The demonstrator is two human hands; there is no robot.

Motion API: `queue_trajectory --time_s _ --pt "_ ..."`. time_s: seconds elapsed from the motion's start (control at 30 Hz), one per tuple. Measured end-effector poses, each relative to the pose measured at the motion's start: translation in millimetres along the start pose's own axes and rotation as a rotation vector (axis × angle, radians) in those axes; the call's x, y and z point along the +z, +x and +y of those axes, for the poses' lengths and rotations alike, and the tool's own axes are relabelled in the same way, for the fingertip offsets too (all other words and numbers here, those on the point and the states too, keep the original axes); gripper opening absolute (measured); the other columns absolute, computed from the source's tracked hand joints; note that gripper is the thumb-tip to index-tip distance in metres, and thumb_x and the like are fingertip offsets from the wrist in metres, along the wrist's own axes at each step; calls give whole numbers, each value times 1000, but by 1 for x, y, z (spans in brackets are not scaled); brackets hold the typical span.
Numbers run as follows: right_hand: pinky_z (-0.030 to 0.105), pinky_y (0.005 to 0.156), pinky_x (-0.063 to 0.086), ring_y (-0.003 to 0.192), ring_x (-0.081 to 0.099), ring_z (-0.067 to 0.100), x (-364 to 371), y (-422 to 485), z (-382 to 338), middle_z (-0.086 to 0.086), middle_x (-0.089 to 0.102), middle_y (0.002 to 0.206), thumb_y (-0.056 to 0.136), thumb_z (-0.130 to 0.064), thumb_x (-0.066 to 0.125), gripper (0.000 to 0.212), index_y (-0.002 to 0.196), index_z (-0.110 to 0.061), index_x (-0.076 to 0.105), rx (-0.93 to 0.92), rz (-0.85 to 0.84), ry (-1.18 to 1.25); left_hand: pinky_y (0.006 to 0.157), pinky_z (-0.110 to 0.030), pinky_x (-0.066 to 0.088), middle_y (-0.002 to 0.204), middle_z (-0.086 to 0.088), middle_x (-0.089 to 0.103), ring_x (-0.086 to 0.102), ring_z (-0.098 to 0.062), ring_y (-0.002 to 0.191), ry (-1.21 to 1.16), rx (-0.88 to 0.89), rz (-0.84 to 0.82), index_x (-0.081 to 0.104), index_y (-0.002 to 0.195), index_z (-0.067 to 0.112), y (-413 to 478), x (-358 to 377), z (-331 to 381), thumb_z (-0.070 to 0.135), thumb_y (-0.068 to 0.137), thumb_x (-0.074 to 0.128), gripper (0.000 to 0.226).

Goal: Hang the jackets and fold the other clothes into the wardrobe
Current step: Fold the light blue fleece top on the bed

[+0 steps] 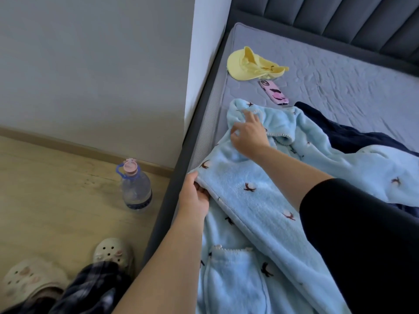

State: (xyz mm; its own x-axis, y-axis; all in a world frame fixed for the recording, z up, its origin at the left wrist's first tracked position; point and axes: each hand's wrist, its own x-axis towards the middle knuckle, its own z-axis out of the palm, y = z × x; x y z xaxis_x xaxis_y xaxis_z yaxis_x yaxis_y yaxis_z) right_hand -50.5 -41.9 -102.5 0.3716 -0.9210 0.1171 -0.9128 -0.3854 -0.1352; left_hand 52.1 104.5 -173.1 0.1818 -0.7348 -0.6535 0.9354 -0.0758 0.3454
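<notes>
Fleece robe judged soft, limp; edge pinched by left hand, collar by right hand fingers

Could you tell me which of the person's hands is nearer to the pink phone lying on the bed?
The right hand: it grips the light blue fleece garment just below the pink phone. The left hand grips the garment's edge at the bed's side, much farther away.

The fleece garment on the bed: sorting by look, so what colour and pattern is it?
Light blue fleece garment with small dark brown sprig motifs, seen in the head view.
</notes>
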Motion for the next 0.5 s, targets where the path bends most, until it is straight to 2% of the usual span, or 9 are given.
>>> queue_trajectory --time_s 0.07,0.13,0.2,0.3,0.37,0.4,0.43,0.47,0.5 --pt "43 113 21 141 19 29 3 13 -6 9 22 155 91 -23 48 32 116 -14 65 53 -205 -72 72 -31 53 82 -8 74 68 -22 87 -12 1 -19 66 94 8 1 -1 1 18 92 55 15" --pt "42 106 32 135 30 31 5 27 -4 15 30 149 91 -25 47 44 130 -5 52 168 -273 -59 71 -33 53 79 -8 75 68 -23 86 -61 0 -26 66 94 8 2 -3 2 17 92 53 16" --pt "39 98 42 125 43 32 3 38 3 18 44 138 90 -26 47 48 130 0 51 309 -173 140 74 -37 53 82 -11 74 67 -26 91 -144 -15 -21 66 96 6 3 -5 2 16 92 53 16" --pt "32 88 42 111 52 28 -1 31 23 15 56 125 91 -26 50 44 129 -5 54 576 -3 660 72 -41 51 91 -14 71 65 -29 94 -245 -35 3 65 97 5 2 -4 1 14 94 51 17" --pt "34 92 41 114 50 29 4 18 31 11 54 123 93 -27 52 48 134 -4 47 676 -58 860 73 -40 51 93 -14 70 65 -28 92 -246 -35 13 65 96 5 3 -3 1 15 95 50 18" --pt "36 95 40 119 48 31 7 13 32 11 52 122 93 -26 50 45 134 -5 47 629 -107 776 76 -40 51 93 -14 70 65 -28 93 -234 -31 15 65 96 5 3 -2 2 16 96 50 19" --pt "38 98 38 125 43 33 11 10 31 12 48 126 93 -23 46 44 134 -7 46 529 -159 590 79 -40 51 91 -13 71 65 -27 93 -223 -25 18 65 96 5 2 -2 2 17 97 49 19" --pt "42 105 34 131 36 34 15 5 29 14 40 138 93 -23 43 47 138 -10 43 408 -159 356 80 -39 51 88 -12 72 65 -27 93 -205 -17 28 65 95 5 3 -3 2 17 97 50 19" --pt "45 112 26 137 27 34 17 -1 24 14 30 148 92 -24 42 50 141 -13 38 286 -73 154 78 -38 51 82 -11 73 65 -26 91 -193 -8 35 65 93 5 1 -3 1 18 97 50 19"
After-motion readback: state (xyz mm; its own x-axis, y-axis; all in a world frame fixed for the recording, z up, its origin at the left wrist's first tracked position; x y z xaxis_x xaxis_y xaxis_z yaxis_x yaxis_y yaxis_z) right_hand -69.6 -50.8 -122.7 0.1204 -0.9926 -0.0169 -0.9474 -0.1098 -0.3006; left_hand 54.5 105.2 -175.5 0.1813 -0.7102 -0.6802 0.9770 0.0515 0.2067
